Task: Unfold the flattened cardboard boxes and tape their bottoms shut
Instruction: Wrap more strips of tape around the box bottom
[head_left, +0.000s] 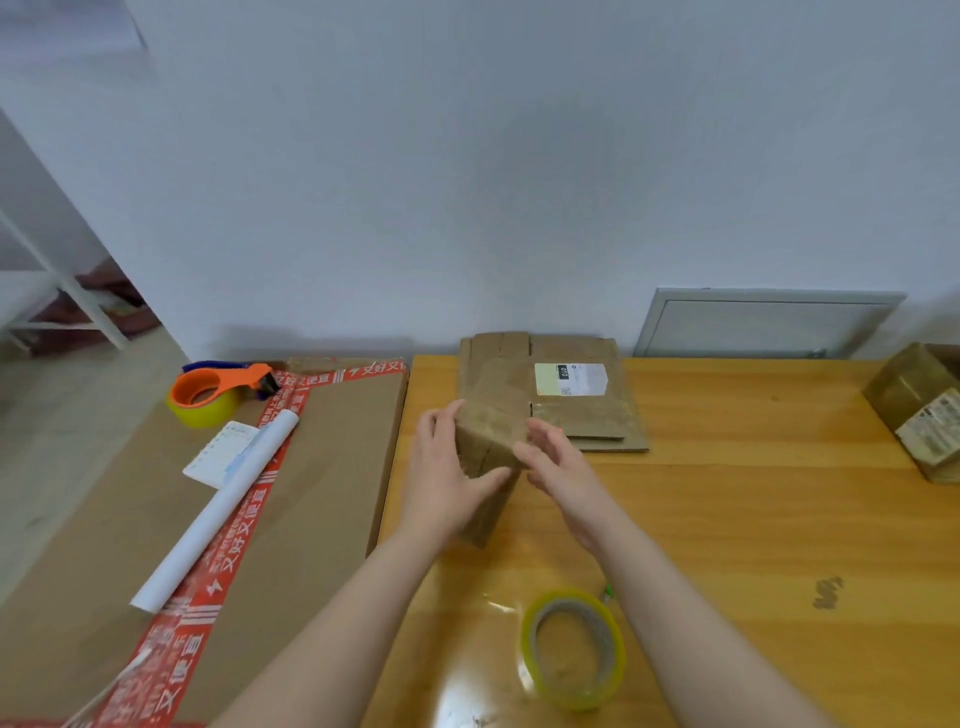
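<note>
Your left hand (447, 467) wraps its grip round the small cardboard box (488, 428) standing on the worktop (727, 519); your right hand (556, 460), grip loose and open, touches its right edge.

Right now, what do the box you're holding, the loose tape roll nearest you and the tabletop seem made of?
The box: brown cardboard, matte, with shiny patches that look like clear tape. The tape roll: clear yellowish plastic film, glinting, on a brown core, probably cardboard. The tabletop: orange wood or wood-look laminate; grain lines show under a glossy, reflective finish.
</note>
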